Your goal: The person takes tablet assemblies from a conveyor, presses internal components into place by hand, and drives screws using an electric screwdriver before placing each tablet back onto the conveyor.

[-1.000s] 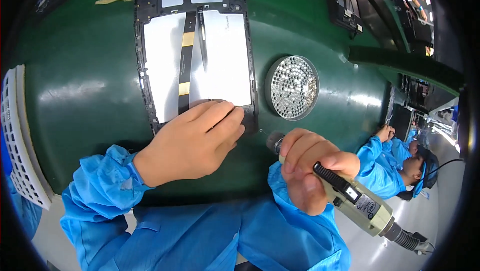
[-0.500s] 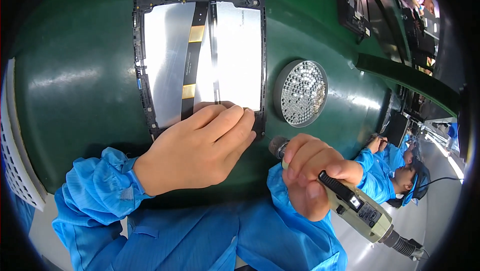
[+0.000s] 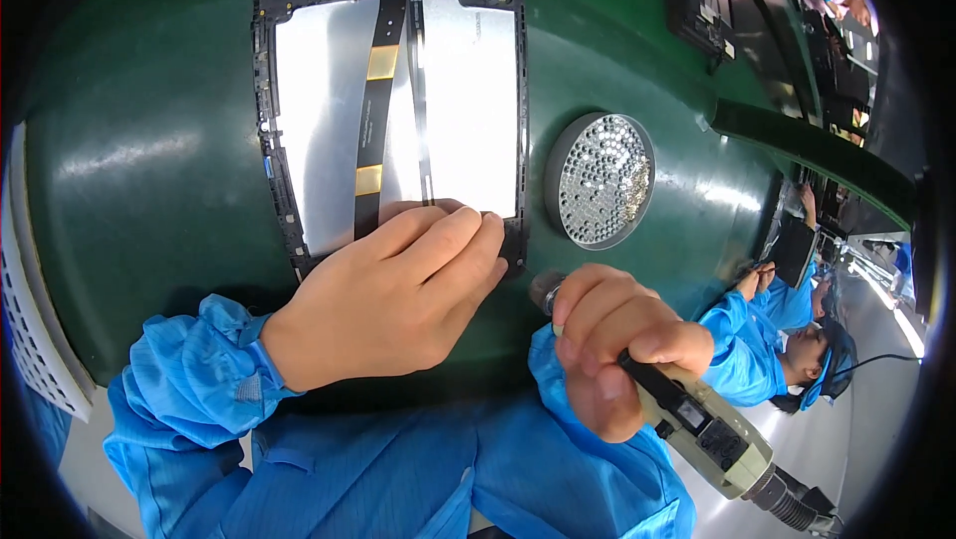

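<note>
An open tablet chassis (image 3: 496, 121), black-framed with silver panels, lies on the green mat in front of me. A black flex strip (image 3: 374, 126) with two gold patches runs down it. My left hand (image 3: 398, 290) rests over its lower edge, fingers bent and pressed together near the lower right corner; what lies under the fingertips is hidden. My right hand (image 3: 627, 350) is wrapped round a pale green electric screwdriver (image 3: 712, 434) with a black lever and a cable at its rear. Its metal nose (image 3: 546, 290) points towards that corner, just right of my left fingertips.
A round dish (image 3: 602, 180) of small shiny screws stands right of the chassis. Another open chassis (image 3: 703, 11) lies far right, near a curved green edge (image 3: 817, 155). A co-worker in blue (image 3: 762, 350) sits at the right. A white perforated tray (image 3: 40, 290) is at the left.
The screwdriver and my right hand have shifted slightly left and turned a little. The chassis sits slightly further left in view. My left hand stays at the lower edge.
</note>
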Demonstrator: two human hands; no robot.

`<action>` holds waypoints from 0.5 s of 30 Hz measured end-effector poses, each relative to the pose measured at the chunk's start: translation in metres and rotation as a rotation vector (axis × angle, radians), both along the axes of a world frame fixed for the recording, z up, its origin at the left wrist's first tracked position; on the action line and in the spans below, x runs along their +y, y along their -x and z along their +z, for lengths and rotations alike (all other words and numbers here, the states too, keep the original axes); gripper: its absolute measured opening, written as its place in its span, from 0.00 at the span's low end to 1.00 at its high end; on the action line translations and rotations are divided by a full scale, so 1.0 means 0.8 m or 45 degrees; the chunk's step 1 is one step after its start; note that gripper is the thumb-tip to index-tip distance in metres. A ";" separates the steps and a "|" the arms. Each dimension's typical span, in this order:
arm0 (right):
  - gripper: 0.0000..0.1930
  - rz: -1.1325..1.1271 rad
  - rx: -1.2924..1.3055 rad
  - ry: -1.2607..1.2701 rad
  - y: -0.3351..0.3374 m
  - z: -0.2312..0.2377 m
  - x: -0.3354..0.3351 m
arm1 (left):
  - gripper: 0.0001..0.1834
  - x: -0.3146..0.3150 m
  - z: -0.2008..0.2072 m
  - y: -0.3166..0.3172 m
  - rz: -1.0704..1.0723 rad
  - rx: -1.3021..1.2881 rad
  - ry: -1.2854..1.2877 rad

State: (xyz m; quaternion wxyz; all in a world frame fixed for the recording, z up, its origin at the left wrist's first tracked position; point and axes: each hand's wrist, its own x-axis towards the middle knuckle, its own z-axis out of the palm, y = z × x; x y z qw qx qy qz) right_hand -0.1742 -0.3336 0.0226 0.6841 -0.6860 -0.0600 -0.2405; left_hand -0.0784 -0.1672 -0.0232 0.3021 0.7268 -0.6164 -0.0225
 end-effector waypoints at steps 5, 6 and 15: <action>0.18 -0.019 -0.022 0.065 -0.003 -0.002 0.006 | 0.16 0.002 0.004 -0.002 -0.011 0.001 0.009; 0.19 -0.010 -0.042 0.085 -0.004 -0.001 0.006 | 0.16 0.004 0.005 -0.003 -0.006 0.002 -0.001; 0.19 -0.338 -0.048 -0.040 0.035 0.001 -0.080 | 0.18 0.005 0.006 -0.002 -0.021 0.001 -0.044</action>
